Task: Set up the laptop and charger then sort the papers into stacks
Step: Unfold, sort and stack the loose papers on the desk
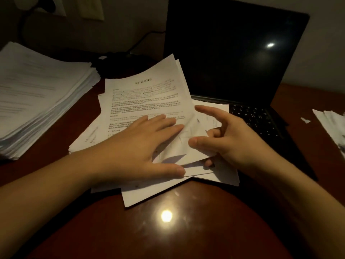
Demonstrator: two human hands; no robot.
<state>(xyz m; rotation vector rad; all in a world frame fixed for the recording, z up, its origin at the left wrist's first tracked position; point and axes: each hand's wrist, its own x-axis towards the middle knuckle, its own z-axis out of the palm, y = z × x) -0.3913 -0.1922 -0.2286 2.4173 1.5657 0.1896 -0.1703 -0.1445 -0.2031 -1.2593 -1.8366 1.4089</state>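
Note:
A loose pile of printed papers lies in the middle of the desk, partly over the laptop's front edge. My left hand lies flat on the top sheet, fingers straight. My right hand pinches the creased lower right corner of the top sheets, thumb above and fingers curled beneath, with the index finger stretched out. The open laptop stands behind with a dark screen. A black charger cable runs from the laptop's left side towards a wall socket.
A tall stack of papers sits at the left edge of the reddish-brown desk. A few more sheets and a torn scrap lie at the far right. A lamp glare shows on the desk in front.

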